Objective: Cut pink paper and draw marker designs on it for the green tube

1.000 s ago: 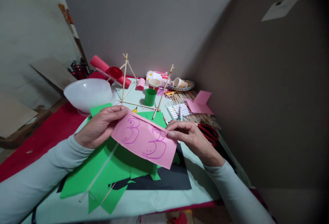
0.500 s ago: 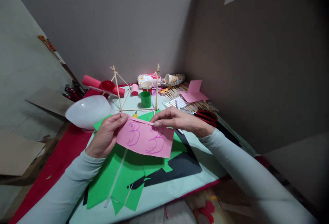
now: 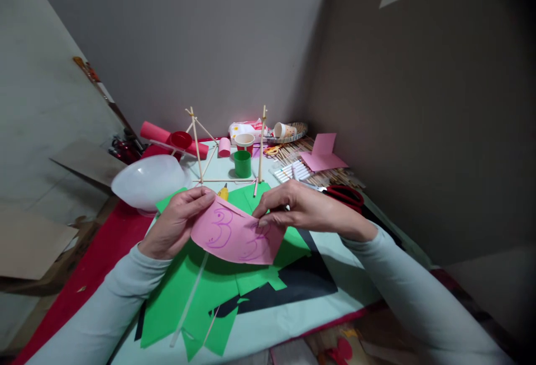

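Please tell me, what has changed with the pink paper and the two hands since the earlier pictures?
The right hand moved from the right end of the pink paper inward along its top edge and now pinches it near the middle, so the sheet, flat before, bends. The left hand kept its hold on the left top corner. The green paper, the stick frame and the green cup stayed in place.
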The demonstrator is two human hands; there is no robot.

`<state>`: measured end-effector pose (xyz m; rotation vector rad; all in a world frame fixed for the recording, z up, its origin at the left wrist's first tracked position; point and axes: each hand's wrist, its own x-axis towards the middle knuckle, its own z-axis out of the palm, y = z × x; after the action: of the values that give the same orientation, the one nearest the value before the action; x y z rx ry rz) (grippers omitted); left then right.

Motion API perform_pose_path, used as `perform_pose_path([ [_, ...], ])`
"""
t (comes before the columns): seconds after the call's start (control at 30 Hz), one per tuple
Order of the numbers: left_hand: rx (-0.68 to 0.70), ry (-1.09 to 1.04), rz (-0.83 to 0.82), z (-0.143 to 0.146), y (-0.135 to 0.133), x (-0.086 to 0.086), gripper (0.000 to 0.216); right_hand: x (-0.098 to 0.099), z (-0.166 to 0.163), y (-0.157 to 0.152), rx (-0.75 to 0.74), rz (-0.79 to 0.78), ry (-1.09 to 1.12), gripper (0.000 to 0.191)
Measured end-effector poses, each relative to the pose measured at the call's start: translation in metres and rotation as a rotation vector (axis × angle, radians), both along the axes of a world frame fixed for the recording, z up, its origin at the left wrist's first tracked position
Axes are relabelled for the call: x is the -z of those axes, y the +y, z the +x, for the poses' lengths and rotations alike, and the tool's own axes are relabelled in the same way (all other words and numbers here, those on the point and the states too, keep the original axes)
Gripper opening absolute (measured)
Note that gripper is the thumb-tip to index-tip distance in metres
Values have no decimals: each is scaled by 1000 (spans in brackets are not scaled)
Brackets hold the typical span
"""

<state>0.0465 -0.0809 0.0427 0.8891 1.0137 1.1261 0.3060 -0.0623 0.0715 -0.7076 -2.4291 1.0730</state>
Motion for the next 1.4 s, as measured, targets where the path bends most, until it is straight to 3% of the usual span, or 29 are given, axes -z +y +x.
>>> perform_pose_path([
  [0.33,-42,-28,59,1,-6,-9,39,-7,7,-6,1,86,22,16],
  [0.43,-68,-43,68,1,-3,-6,38,-5,6,-7,53,-39,44,16],
  [0.57,-127,-175,74,-1,2,2,42,7,-2,-4,288,-233,220,22],
  [0.7,-28,-131,98,2,-1,9,57,23,-10,4,429,-317,444,27],
  [0.87,47,29,153,12,-10,15,35,34,-18,3,375,-413,558,32],
  [1.03,11,62,141,11,-8,16,31,36,-21,-4,287,-460,527,32],
  [1.33,1,152,164,7,-8,16,36,36,-15,-2,277,-250,456,36],
  [1.4,-17,172,181,6,-8,13,33,36,-13,-4,308,-85,395,33],
])
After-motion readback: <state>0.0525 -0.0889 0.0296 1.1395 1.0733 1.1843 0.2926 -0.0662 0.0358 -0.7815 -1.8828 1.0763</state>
